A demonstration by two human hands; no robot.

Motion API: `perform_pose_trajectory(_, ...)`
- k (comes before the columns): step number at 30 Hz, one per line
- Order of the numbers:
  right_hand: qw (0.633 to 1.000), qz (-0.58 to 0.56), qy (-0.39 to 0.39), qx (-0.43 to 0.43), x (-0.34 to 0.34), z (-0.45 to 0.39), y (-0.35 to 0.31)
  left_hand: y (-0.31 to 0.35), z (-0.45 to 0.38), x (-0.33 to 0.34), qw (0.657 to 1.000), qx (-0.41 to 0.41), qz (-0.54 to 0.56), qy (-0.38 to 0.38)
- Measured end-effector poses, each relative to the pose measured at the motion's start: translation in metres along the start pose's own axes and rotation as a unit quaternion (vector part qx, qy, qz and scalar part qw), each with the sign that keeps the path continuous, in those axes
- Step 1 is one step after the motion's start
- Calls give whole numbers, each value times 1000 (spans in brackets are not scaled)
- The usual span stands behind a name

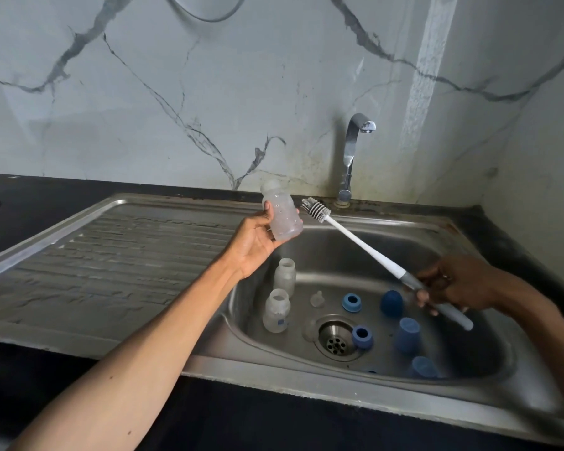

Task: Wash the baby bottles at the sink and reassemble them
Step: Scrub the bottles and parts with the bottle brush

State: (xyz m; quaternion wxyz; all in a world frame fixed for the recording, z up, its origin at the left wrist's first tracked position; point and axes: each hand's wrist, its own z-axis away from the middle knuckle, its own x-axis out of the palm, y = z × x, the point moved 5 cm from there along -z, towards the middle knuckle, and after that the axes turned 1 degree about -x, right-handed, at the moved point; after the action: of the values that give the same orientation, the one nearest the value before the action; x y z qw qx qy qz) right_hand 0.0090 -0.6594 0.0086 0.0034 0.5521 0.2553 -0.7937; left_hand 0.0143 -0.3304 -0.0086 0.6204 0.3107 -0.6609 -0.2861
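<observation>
Above the stainless steel sink (pixel 437 229), the left hand (pixel 253 245) grips a clear plastic baby bottle (pixel 282 216); the right hand (pixel 453 284) grips a white long-handled bottle brush (pixel 365 247), bristles beside the bottle.

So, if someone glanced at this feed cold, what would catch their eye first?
Probably the left hand holding a clear bottle above the sink's back edge, with the right hand aiming a long white brush at it. Below, blue caps and rings lie scattered around the drain.
</observation>
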Motion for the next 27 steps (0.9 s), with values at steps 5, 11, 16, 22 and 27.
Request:
perform_pose_trajectory(5, 999, -21, 29, -19, 4, -4, -9, -12, -1, 7, 999, -9, -33, -17)
perform_pose_trajectory(11, 997, 44, 58, -37, 0, -2, -18, -11, -3, 3, 999, -1, -41, -4)
perform_pose_trajectory(16, 995, 36, 83, -31, -3, -2, -17, -11, -2, 6, 999, -8, -47, -25)
perform_pose_trajectory(22, 995, 48, 89, -25, -3, 0, -21, -8, 0, 4, 999, -14, -28, -22)
perform_pose_trajectory(27, 996, 64, 59, -7, 3, 0, -21, -5, 2, 5, 1000, -12, 0, 1)
